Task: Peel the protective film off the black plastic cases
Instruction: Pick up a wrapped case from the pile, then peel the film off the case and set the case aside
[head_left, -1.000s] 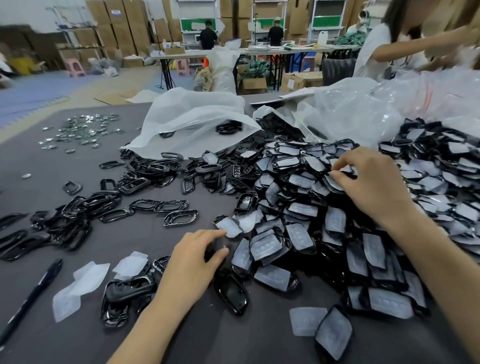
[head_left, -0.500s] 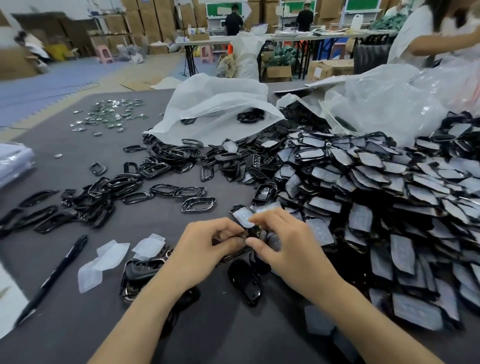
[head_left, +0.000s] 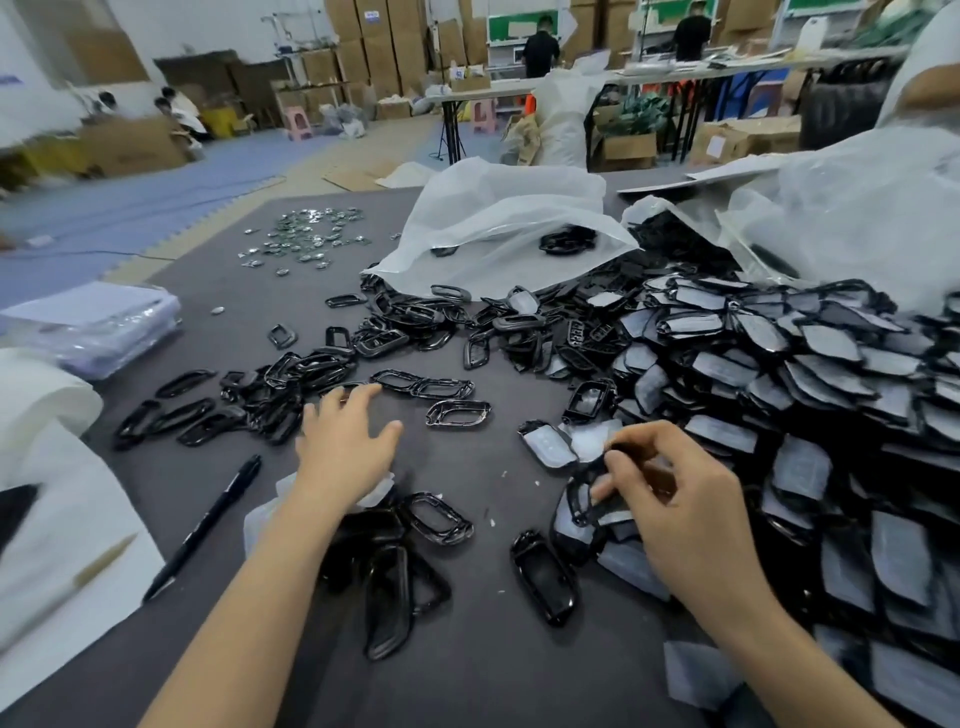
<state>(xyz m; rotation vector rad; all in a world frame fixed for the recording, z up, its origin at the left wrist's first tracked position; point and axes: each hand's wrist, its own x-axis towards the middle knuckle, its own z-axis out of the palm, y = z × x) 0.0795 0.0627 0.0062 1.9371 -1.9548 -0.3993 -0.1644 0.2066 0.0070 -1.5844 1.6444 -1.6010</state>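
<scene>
Grip of right hand (head_left: 675, 519) pinches black case (head_left: 576, 496) — left hand (head_left: 345, 447) hovers splayed, empty.

Covered and cropped
The right hand (head_left: 675, 509) hides much of the case (head_left: 579, 499) it pinches, perhaps film-covered; the pile (head_left: 831, 395) runs off the right edge.
</scene>
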